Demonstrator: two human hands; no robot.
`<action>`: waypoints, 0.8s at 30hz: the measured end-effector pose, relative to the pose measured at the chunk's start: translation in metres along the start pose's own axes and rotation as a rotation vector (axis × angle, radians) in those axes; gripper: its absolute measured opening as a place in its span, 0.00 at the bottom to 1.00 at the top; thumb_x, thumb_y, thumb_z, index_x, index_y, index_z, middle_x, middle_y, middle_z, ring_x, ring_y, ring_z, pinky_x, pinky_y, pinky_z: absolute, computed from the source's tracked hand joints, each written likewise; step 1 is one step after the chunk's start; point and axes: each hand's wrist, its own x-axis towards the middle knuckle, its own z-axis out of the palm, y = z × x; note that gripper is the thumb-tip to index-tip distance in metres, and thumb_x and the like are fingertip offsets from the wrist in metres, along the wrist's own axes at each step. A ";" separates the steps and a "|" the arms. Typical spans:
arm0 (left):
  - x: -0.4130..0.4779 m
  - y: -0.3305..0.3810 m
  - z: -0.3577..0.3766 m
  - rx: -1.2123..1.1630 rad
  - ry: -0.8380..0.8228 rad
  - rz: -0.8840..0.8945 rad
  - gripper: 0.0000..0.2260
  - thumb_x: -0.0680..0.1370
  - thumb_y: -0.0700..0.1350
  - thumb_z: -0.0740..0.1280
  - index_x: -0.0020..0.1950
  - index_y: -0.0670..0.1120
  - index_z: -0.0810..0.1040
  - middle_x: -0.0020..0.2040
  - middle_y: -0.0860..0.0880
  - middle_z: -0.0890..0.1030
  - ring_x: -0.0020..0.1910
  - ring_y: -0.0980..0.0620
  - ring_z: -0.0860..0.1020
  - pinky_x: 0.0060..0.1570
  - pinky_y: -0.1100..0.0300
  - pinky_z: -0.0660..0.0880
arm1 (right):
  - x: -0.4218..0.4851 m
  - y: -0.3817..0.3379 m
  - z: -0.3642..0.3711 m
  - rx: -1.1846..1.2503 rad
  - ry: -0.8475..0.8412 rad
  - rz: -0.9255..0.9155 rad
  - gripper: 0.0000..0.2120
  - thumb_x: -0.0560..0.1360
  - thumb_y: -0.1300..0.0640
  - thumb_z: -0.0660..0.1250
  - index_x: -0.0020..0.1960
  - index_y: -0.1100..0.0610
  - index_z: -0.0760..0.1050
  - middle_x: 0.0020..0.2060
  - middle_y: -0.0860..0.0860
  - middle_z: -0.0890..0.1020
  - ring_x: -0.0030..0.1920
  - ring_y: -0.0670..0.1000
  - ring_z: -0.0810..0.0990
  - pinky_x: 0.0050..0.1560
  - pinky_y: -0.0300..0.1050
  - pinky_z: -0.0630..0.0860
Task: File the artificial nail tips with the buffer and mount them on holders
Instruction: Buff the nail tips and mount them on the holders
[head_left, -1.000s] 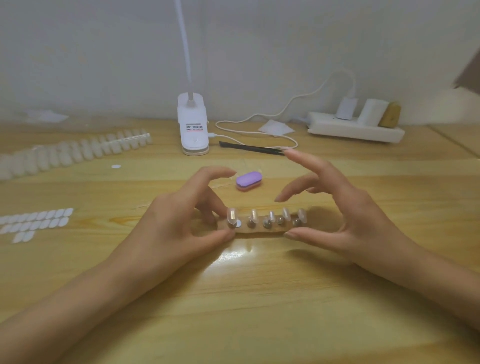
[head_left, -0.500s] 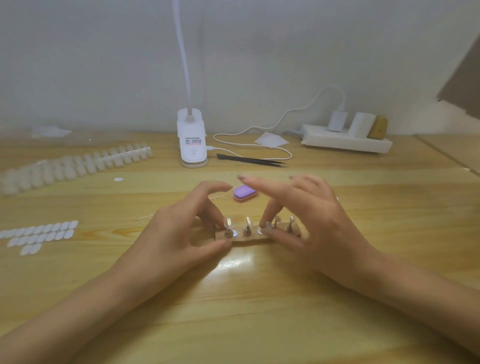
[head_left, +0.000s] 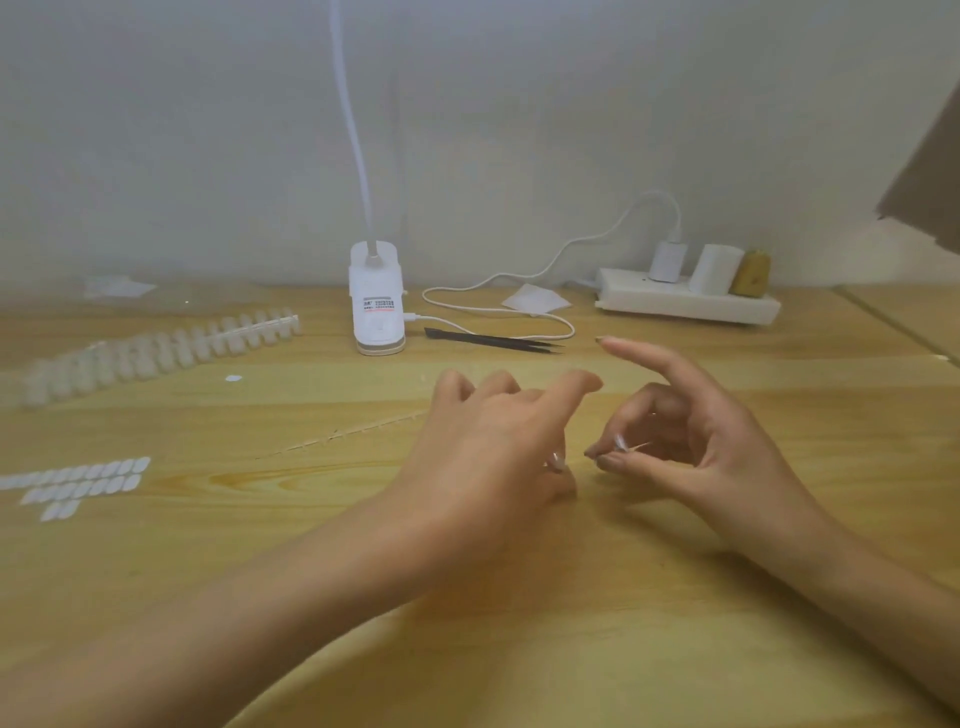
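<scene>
Head view, materials: the wooden table (head_left: 467, 649) is showing a glossy yellow grain; a ribbed strip of translucent nail tips (head_left: 161, 348) is lying far left, and flat white oval stickers (head_left: 78, 480) are sitting in rows nearer the edge. A white clip lamp (head_left: 377, 301), black tweezers (head_left: 493, 341) and a white power strip (head_left: 685, 301) are standing along the back.
Left hand (head_left: 488, 452): it is lying knuckles-up with fingers spread; whether it is gripping anything I cannot tell.
Right hand (head_left: 691, 441): thumb and middle finger are pinching a small clear nail tip (head_left: 621, 444), index finger pointing up.
Hidden: the left hand is covering the wooden holder block; only one mounted tip (head_left: 557, 461) is peeking out beside its thumb. Motion blur is softening both hands.
Change: half a second ago the block and the purple buffer were showing between the hands; now both are covered, and the right hand is sitting further right.
</scene>
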 end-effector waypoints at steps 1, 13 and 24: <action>0.001 0.001 0.003 -0.008 0.020 -0.009 0.30 0.78 0.53 0.68 0.73 0.63 0.54 0.49 0.61 0.76 0.58 0.56 0.68 0.59 0.52 0.60 | -0.001 0.000 -0.001 0.011 0.000 0.004 0.38 0.72 0.67 0.74 0.73 0.40 0.67 0.39 0.52 0.81 0.48 0.56 0.86 0.51 0.52 0.83; -0.018 -0.015 -0.020 -0.386 0.208 -0.025 0.36 0.71 0.43 0.77 0.70 0.65 0.61 0.43 0.64 0.80 0.48 0.65 0.77 0.59 0.49 0.72 | 0.002 -0.005 0.005 -0.123 -0.015 -0.005 0.37 0.71 0.64 0.75 0.71 0.37 0.67 0.40 0.50 0.83 0.47 0.50 0.84 0.45 0.45 0.82; -0.032 -0.030 -0.005 -0.212 0.153 -0.118 0.33 0.77 0.51 0.69 0.68 0.72 0.50 0.45 0.65 0.78 0.56 0.66 0.68 0.58 0.62 0.56 | 0.016 -0.006 0.025 -0.262 -0.109 -0.012 0.36 0.70 0.67 0.76 0.69 0.38 0.70 0.40 0.46 0.82 0.45 0.47 0.82 0.40 0.35 0.77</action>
